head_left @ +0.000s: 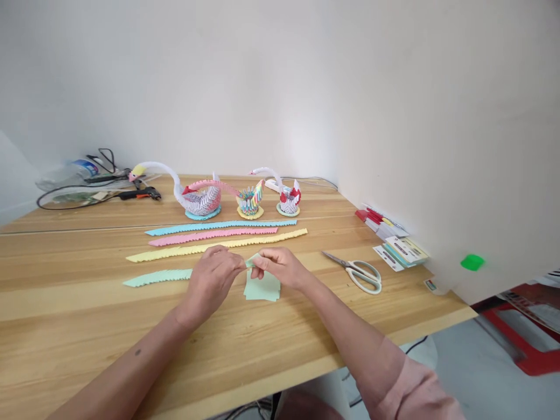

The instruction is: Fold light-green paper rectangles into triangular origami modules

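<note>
Between my two hands is a small folded piece of green paper. My left hand pinches its left end, and my right hand grips the right end. Just below my right hand lie several square light green sheets. A light green folded-paper strip runs up to my left hand, which hides its right end. Beyond the hands lie a yellow strip, a pink strip and a blue strip, roughly parallel.
Three paper swans stand on round bases at the back. White-handled scissors lie right of my hands. Paper packs rest by the right wall. Pliers, cables and a plastic bottle are at the back left.
</note>
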`<state>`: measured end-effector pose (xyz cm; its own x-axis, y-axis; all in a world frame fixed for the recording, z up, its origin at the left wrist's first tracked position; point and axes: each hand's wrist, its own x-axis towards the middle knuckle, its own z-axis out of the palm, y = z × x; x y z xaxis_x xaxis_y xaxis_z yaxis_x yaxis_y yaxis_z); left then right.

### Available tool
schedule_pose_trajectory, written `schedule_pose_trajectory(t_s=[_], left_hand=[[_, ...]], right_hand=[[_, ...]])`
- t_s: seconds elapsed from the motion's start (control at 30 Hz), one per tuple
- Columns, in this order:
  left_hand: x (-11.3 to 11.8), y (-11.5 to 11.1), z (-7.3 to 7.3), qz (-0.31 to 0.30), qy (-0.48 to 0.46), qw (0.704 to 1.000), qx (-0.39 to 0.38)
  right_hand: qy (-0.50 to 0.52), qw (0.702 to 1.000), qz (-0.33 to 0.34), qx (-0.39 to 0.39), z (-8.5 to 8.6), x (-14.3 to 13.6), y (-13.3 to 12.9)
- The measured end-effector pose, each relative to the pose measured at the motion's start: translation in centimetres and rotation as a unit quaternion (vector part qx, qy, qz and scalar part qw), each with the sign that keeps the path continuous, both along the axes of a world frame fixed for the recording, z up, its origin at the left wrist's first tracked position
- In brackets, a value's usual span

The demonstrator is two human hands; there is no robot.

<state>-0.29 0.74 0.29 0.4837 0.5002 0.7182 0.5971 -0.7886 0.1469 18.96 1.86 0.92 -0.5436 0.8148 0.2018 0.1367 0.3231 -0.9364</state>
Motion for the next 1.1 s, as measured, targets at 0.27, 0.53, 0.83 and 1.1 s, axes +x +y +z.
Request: schedule_pose_trajectory(t_s=[0.27, 0.53, 0.83, 1.1], left_hand=[[0.1, -0.3, -0.1, 0.031, -0.013, 0.993, -0.112], [0.3, -0.2, -0.5, 0.073, -0.078, 0.975, -0.193], [0.8, -0.8, -0.2, 0.070, -0.151, 0.943, -0.287], [1.1, -0.3, -0.9, -0.042, -0.259, 0.869, -0.420]], right_hand=[[-0.012, 0.999, -0.017, 0.039, -0.4, -0.1, 0.0], [-0.114, 0.985, -0.036, 0.123, 0.5, 0.0, -0.3], [-0.036, 0.997, -0.042, 0.056, 0.2, -0.2, -0.4], [-0.013, 0.996, -0.080, 0.034, -0.3, -0.3, -0.3]])
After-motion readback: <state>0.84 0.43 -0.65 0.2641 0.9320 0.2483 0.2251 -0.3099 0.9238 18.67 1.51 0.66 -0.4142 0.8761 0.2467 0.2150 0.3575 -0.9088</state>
